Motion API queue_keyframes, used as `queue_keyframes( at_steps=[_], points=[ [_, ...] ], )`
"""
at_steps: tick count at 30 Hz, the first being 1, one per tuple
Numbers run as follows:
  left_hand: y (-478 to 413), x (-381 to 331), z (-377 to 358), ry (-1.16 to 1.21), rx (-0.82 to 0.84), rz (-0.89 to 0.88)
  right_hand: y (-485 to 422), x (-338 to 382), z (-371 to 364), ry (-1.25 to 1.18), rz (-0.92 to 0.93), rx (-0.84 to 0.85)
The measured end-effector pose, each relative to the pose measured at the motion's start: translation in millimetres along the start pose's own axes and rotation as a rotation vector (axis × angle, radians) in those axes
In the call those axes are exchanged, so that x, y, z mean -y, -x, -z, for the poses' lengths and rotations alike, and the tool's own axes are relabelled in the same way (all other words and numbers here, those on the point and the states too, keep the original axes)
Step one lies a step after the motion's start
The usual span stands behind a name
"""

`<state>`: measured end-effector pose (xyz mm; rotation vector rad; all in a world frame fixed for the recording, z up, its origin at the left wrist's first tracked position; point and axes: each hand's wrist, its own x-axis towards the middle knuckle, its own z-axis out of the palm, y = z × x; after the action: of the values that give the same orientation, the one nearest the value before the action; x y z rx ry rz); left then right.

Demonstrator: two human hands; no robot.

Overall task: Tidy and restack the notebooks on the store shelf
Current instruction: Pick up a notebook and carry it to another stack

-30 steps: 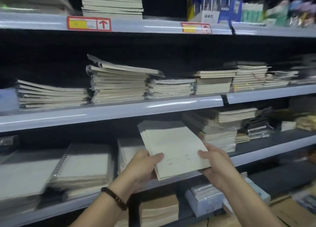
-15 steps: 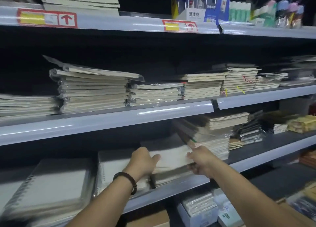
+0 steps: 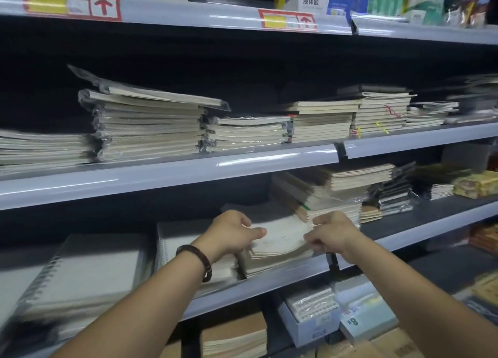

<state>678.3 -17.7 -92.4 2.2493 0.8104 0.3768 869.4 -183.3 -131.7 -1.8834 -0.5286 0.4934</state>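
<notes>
So, both hands are on the same notebook pile (image 3: 280, 240), which sits on the lower shelf (image 3: 285, 275) right at its front edge. The left hand (image 3: 231, 232) grips the pile's left side, thumb lying on the top cover and fingers curled down over the edge. The right hand (image 3: 332, 232) holds the right side with its fingers curled in, though it's blurry, so I can't tell exactly how the fingertips sit. The top few notebooks sag in the middle between the two hands. There's a dark beaded bracelet (image 3: 200, 260) on the left wrist. Spiral pads (image 3: 89, 271) lie just left of the pile, and a taller, leaning stack (image 3: 323, 193) stands just to its right. More stacks (image 3: 151, 126) line the shelf above.
</notes>
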Motion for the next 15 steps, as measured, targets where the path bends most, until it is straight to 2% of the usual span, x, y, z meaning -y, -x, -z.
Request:
queue_keyframes(
  at_steps=[3, 5, 9, 15],
  points=[
    [0.2, 1.0, -4.2, -0.027, 0.011, -0.007, 0.3, -2.5, 3.3, 0.289, 0.080, -0.008],
    [2.3, 1.1, -5.9, -0.061, 0.045, 0.001, -0.9, -3.8, 3.2, 0.399, 0.108, -0.005],
    [6.5, -1.7, -11.6, -0.254, 0.061, -0.013, -2.1, -4.5, 1.3, 0.475, 0.166, -0.018],
    [-0.8, 4.5, -16.1, -0.311, -0.021, -0.061, -8.4, -8.1, -2.4, 0.561, 0.240, 0.002]
  ],
)
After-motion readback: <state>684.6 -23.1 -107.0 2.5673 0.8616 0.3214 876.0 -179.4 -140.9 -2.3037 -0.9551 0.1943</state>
